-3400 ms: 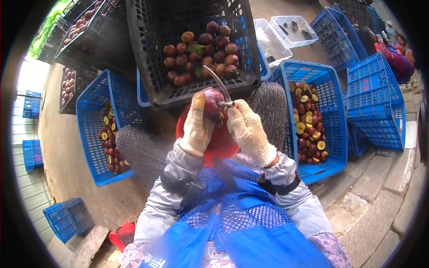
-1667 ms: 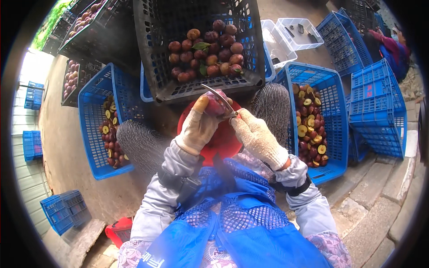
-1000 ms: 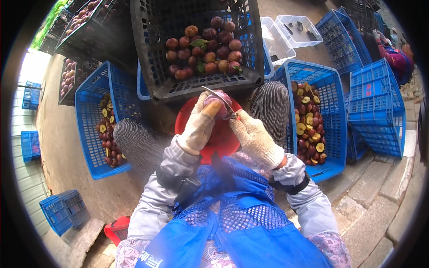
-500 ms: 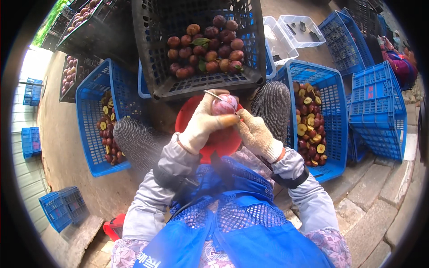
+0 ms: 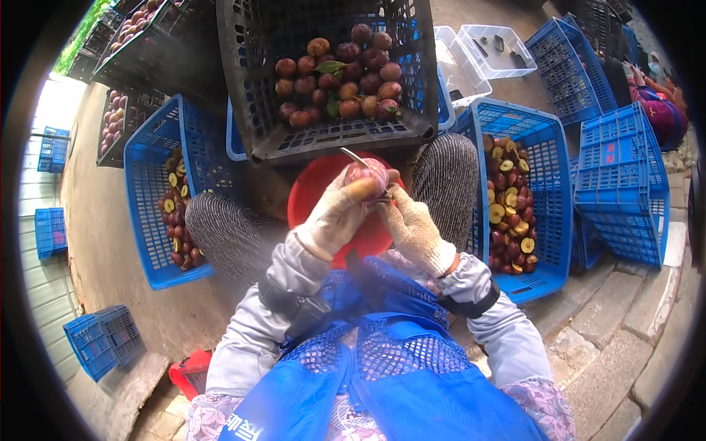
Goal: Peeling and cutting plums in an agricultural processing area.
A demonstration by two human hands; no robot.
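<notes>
My left hand (image 5: 333,219), in a pale work glove, is closed around a reddish-purple plum (image 5: 368,173). A thin metal blade, apparently a knife (image 5: 354,156), sticks out past the plum's upper left side. My right hand (image 5: 415,229), also gloved, pinches close against the plum's lower right, where a dark end of the knife shows between its fingers. Most of the handle is hidden by the glove. Both hands are held over a red basin (image 5: 303,192) between my knees.
A tilted black crate (image 5: 246,81) ahead holds whole plums (image 5: 349,72) and some leaves. Blue crates with halved plums stand at my left (image 5: 140,220) and right (image 5: 551,213). Clear plastic bins (image 5: 507,70) and stacked blue crates (image 5: 618,184) lie beyond; a person (image 5: 658,110) is far right.
Both hands have shifted slightly, and the left has turned around the plum. The blade has tilted more steeply and its tip has moved a little right.
</notes>
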